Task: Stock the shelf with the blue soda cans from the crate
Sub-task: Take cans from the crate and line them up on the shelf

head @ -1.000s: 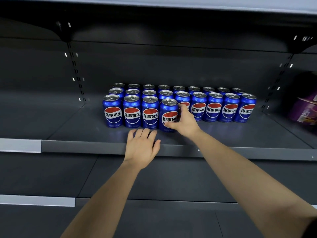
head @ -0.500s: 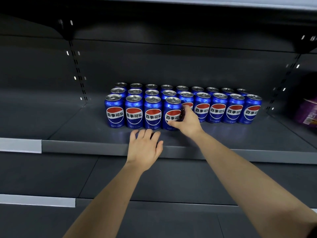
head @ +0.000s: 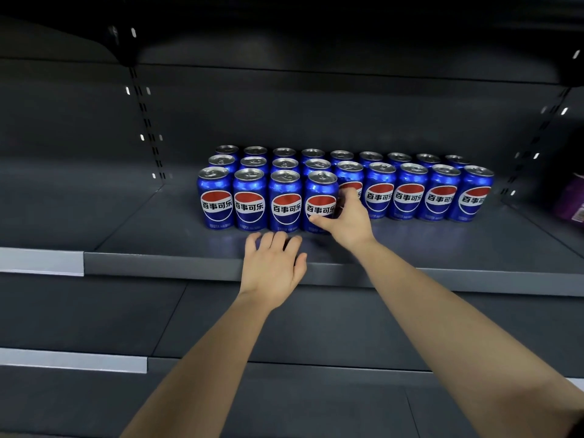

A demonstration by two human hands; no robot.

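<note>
Several blue soda cans (head: 379,191) stand upright in rows on the dark grey shelf (head: 442,248). The front row holds a few cans at the left. My right hand (head: 346,218) grips the rightmost can of that front row (head: 320,192), thumb on its label and fingers round its right side. My left hand (head: 273,268) rests flat, fingers straight, on the shelf's front edge just below the front cans. The crate is out of view.
A purple package (head: 573,200) sits at the far right on the neighbouring shelf. Slotted uprights (head: 148,121) stand at the back left and right. Lower shelves with pale label strips (head: 41,260) run below. Bare shelf lies right of my right hand.
My right hand stays on the same front can; the can stands in line with the front row. My left hand has hardly moved on the shelf edge. The view has drawn closer.
</note>
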